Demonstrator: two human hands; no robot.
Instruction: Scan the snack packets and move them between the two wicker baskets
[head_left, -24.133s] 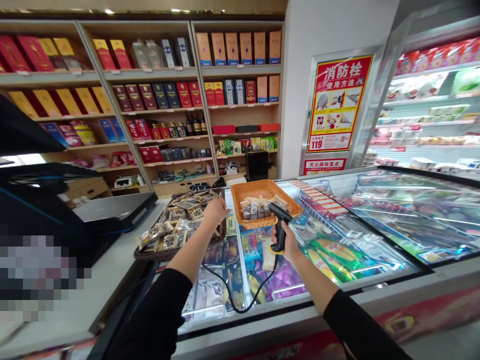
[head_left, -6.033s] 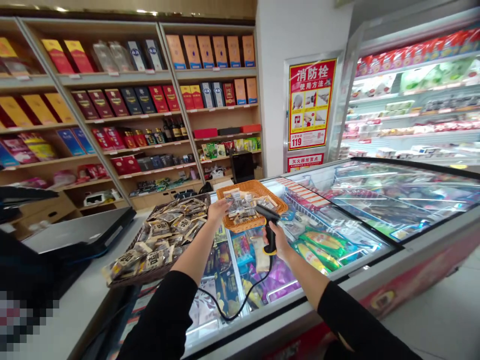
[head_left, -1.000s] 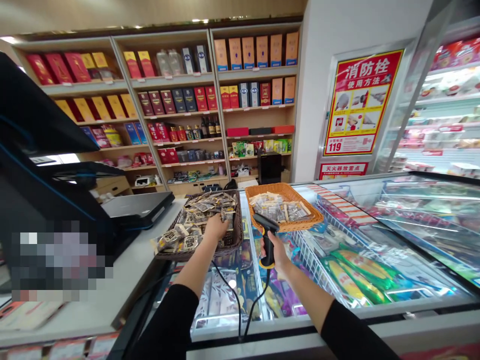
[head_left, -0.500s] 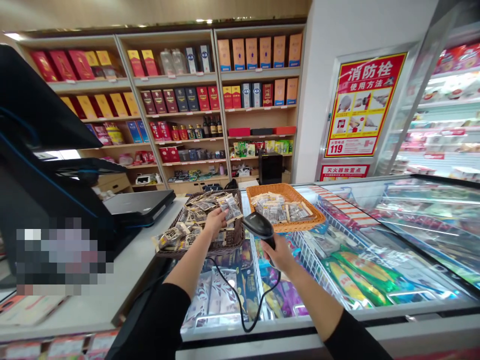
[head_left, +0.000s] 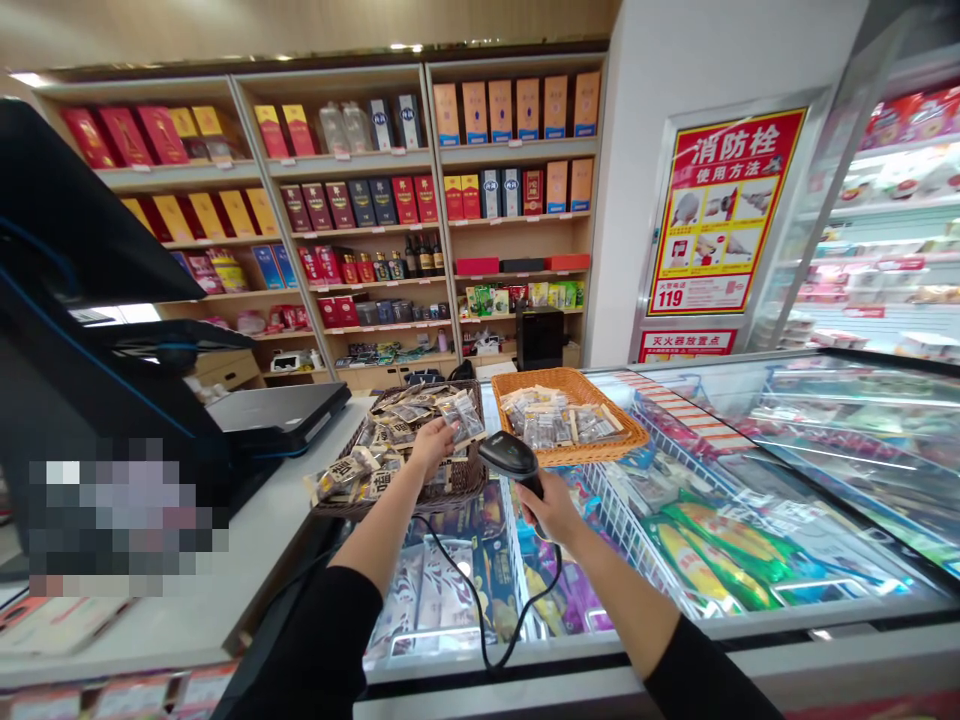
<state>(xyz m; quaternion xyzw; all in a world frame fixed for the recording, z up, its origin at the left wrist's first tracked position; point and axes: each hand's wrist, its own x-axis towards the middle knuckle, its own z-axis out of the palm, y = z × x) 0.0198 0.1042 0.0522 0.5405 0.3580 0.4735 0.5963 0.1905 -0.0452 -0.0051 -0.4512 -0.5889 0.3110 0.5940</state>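
Observation:
Over the dark brown wicker basket (head_left: 480, 475), my left hand (head_left: 433, 446) pinches a small clear snack packet (head_left: 460, 412) at its near edge. Many similar packets fill that basket, some hanging over its left rim. My right hand (head_left: 550, 505) is wrapped round the handle of a black barcode scanner (head_left: 510, 455). The scanner's head points left, toward the packet, and does not touch it. From its handle a black cable (head_left: 480, 610) loops down over the freezer. Just behind the scanner stands an orange wicker basket (head_left: 634, 437) holding more small packets.
Both baskets rest along a glass-topped freezer (head_left: 750, 450) with bagged goods in white wire baskets (head_left: 622, 520). On the left are a grey counter (head_left: 225, 560), a black checkout terminal (head_left: 90, 330) and a flat black device (head_left: 292, 410). Shelves (head_left: 517, 145) with boxes stand behind.
The scanner has moved slightly left and down with my right hand. My left hand keeps the packet in nearly the same spot.

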